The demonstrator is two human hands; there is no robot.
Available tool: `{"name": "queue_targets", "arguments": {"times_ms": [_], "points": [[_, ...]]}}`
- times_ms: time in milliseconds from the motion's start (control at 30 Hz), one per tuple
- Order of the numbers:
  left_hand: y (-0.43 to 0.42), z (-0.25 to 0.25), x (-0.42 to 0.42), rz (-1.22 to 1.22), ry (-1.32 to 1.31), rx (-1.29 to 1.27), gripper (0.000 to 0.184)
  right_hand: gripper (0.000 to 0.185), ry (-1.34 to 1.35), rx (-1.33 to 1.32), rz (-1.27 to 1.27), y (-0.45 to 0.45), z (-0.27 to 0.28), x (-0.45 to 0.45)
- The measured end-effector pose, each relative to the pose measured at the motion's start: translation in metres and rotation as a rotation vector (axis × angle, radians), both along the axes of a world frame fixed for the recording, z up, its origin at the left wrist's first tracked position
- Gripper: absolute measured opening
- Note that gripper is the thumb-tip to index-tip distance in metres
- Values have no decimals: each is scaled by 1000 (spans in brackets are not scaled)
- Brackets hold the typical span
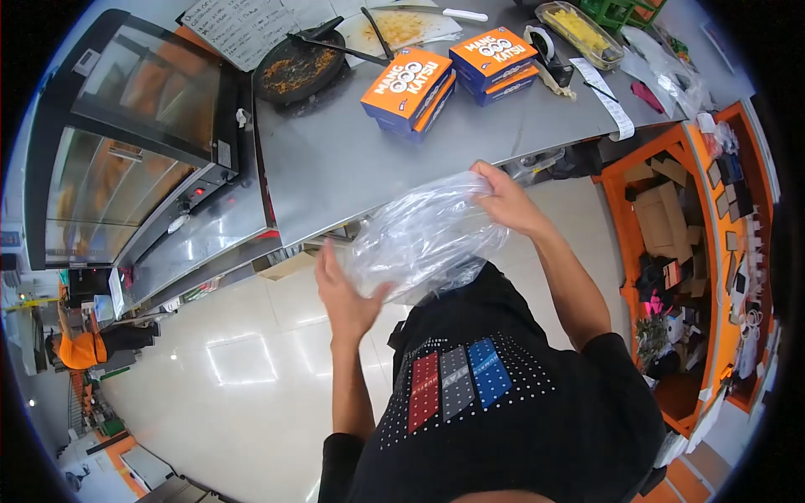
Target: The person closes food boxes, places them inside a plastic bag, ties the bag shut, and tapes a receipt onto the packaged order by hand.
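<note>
A clear plastic bag (428, 230) spans the space between my two hands, in front of the steel table's edge. My right hand (507, 201) is closed on the bag's upper right part. On the other side, my left hand (345, 298) has its fingers and thumb apart beside the bag's lower left edge. Beyond the bag, two stacks of orange and blue boxes stand on the steel table (335, 172): one left stack (408, 84) and one right stack (493, 63).
A dark pan (298, 69) and a cutting board (390, 32) with a knife (432, 12) lie at the back. A glass display case (142, 159) is at left, an orange shelf (625, 243) at right. A person in orange (81, 350) is far left.
</note>
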State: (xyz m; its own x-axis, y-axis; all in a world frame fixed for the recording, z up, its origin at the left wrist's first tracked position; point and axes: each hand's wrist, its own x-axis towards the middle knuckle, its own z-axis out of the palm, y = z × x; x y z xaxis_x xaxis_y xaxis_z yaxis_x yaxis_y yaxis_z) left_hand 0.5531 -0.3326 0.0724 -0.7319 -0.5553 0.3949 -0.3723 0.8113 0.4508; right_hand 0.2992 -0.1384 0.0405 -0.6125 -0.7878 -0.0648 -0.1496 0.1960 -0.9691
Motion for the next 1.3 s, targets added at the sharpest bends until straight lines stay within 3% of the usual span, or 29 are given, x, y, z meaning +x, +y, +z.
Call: {"name": "queue_targets", "arguments": {"times_ms": [33, 133, 200, 267, 300, 367, 467, 500, 533, 567, 600, 667, 733, 767, 833, 867, 967, 1067, 1167, 1300], "points": [[7, 14, -20, -53, 68, -223, 61, 29, -9, -42, 53, -10, 11, 3], [5, 19, -71, -182, 55, -177, 52, 39, 39, -55, 297, -34, 63, 8], [-25, 1, -85, -284, -68, 59, 45, 46, 220, -8, 375, -40, 74, 5], [-44, 17, -83, -270, 68, 450, 41, 51, 529, 59, 309, -40, 70, -13], [-46, 25, -78, -260, 126, 654, 41, 53, 589, 145, 271, -38, 55, -24], [-46, 44, -80, -198, 287, 820, 43, 56, 706, 320, 198, -34, 4, -51], [-57, 45, -87, -124, 452, 878, 43, 57, 295, 184, 40, -26, -48, -78], [-62, 38, -84, -98, 488, 872, 42, 58, -177, 32, -74, -27, -45, -79], [-71, 26, -74, -184, 389, 1049, 40, 58, -650, -119, -189, -26, -36, -76], [-85, 16, -72, -355, 315, 829, 37, 59, -1123, -273, -307, -24, -28, -76], [-93, 15, -77, -521, 239, 606, 35, 59, -1079, -290, -227, -21, -23, -80], [-93, 13, -81, -464, 27, 256, 33, 58, -992, -317, -70, -9, -13, -88], [-73, 27, -91, -20, -229, 1, 35, 58, -899, -338, 101, 0, -7, -99], [-64, 25, -99, 36, -278, -37, 39, 58, -853, -351, 191, 1, -7, -103], [-53, 22, -115, 142, -379, -114, 48, 61, -819, -416, 117, 2, -16, -104], [-54, 18, -118, 143, -468, -51, 60, 63, -798, -449, 79, 2, -20, -107], [-61, 9, -127, 281, -488, 10, 36, 47, 124, -127, 527, -7, -30, -131], [-81, -9, -118, 252, -539, 2, 35, 32, 501, 380, 178, -24, -16, -98], [-98, -17, -108, -1, -373, 130, 30, 42, 476, 815, 93, -51, 8, -86], [-109, -18, -111, 194, -587, 86, 31, 53, 598, 887, 200, -66, -12, -80]]}}
